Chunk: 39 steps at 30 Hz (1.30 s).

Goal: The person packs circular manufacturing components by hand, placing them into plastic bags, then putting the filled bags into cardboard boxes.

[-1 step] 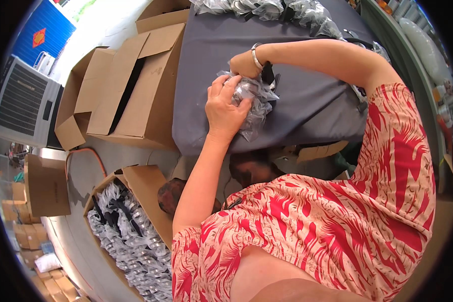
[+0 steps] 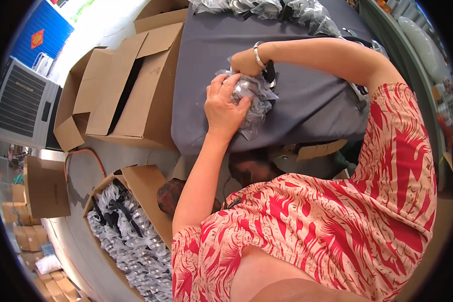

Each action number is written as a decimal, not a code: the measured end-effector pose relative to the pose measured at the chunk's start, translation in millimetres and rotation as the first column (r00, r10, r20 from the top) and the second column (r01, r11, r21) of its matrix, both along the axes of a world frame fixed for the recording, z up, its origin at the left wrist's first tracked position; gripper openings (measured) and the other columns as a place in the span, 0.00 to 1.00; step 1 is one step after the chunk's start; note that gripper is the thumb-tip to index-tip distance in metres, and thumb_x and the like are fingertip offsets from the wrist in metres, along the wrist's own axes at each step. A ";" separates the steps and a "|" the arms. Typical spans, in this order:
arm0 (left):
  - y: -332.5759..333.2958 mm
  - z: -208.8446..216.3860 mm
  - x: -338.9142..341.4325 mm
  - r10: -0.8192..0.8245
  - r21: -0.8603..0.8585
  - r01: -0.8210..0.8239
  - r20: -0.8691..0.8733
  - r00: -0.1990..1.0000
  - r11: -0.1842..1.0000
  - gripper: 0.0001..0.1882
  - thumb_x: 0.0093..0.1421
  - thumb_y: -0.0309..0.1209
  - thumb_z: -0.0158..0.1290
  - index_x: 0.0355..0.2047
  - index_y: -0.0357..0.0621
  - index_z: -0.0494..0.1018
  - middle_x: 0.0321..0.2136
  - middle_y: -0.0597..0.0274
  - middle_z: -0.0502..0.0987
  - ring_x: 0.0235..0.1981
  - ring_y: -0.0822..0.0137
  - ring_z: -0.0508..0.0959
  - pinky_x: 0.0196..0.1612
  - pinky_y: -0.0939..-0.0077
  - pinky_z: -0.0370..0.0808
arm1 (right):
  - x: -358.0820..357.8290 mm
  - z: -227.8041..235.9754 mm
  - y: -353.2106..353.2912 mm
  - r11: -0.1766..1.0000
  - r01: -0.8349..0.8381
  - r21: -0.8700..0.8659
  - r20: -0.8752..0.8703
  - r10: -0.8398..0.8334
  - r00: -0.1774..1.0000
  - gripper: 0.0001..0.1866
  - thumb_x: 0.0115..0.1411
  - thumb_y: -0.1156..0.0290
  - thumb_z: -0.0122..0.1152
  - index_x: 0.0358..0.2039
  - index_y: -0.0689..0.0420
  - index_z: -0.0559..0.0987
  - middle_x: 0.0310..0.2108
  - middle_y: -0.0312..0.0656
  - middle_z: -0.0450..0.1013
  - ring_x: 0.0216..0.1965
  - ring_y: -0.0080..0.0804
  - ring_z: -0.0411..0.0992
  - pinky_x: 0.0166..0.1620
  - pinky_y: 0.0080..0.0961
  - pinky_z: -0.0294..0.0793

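Note:
A shiny metal item wrapped in a clear plastic bag point(image 2: 254, 103) lies near the front of the grey cloth-covered table point(image 2: 307, 98). My left hand point(image 2: 225, 105) grips it from the left, its fingers bent over the top and the thumb on the near side. At the bag's far end my right hand point(image 2: 245, 63) is curled and wears a silver bangle. Its fingertips are hidden, but it is closed against the bag. A black strap-like piece point(image 2: 270, 73) sticks out beside my right wrist. The plastic and my hands hide the item's full shape.
More plastic-wrapped items point(image 2: 267, 9) line the table's far edge. On the left stands a large cardboard box point(image 2: 158, 85) with raised flaps. An open box point(image 2: 146, 176) of bagged metal items sits low at my left. A grey air cooler point(image 2: 22, 103) and an orange hose point(image 2: 96, 157) are farther left.

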<state>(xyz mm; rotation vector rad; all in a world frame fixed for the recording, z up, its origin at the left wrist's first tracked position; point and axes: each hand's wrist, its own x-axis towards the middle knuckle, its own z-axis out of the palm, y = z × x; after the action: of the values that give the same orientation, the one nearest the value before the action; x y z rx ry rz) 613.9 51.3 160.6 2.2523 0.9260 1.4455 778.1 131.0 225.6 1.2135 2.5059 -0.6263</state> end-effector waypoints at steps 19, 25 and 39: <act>-0.9 23.4 2.9 -0.042 -0.176 0.013 -0.165 0.985 0.984 0.26 0.41 0.35 0.62 0.44 0.47 0.73 0.44 0.51 0.71 0.43 0.54 0.72 0.45 0.64 0.70 | 21.4 -34.7 -72.3 0.722 0.330 -0.608 -0.685 -0.687 0.243 0.11 0.51 0.71 0.50 0.35 0.61 0.74 0.24 0.30 0.67 0.27 0.16 0.63 0.30 0.18 0.65; 0.1 27.7 6.1 -0.068 -0.171 0.024 -0.255 0.965 0.985 0.27 0.41 0.31 0.60 0.46 0.51 0.73 0.44 0.55 0.71 0.43 0.55 0.73 0.45 0.64 0.71 | 11.9 -42.2 -90.3 0.849 0.521 -0.090 -0.821 -0.359 0.443 0.16 0.56 0.64 0.48 0.40 0.63 0.71 0.34 0.49 0.71 0.37 0.36 0.70 0.39 0.30 0.67; 0.9 26.2 7.8 -0.004 -0.052 -0.011 -0.282 0.959 0.999 0.27 0.40 0.36 0.62 0.45 0.55 0.74 0.44 0.52 0.71 0.42 0.53 0.73 0.42 0.65 0.72 | 202.5 -25.0 -91.5 0.324 0.664 0.674 0.107 -0.932 0.346 0.10 0.51 0.71 0.53 0.32 0.55 0.81 0.38 0.44 0.76 0.44 0.39 0.73 0.43 0.38 0.70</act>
<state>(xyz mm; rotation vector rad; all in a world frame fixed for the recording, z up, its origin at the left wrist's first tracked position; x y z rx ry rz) 621.7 52.3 186.8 2.4596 1.0371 1.1022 980.6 39.5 200.6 2.5583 1.4158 0.2861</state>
